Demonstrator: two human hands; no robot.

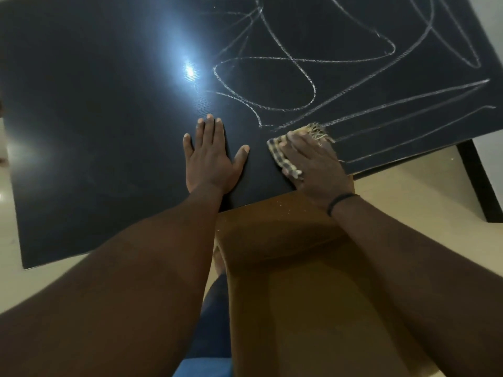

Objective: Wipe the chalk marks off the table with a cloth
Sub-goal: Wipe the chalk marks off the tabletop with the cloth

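Left hand [211, 159] lies flat, fingers spread, on the black table [95, 118]. Right hand [313, 164] presses a checked cloth [283, 159] flat beside chalk marks [299, 61]; wooden chair [285, 254] below.

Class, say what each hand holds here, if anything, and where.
The right hand presses flat on the cloth's middle; the left hand holds nothing, resting on the table.

There was one dark table [95, 118], one checked cloth [285, 159] and one brown chair [285, 268]. Two hands were in view, a left hand [211, 161] and a right hand [315, 167], with one dark wristband [341, 202] (on the right wrist). The chalk marks [326, 63] tangled into overlapping loops, too joined to count.
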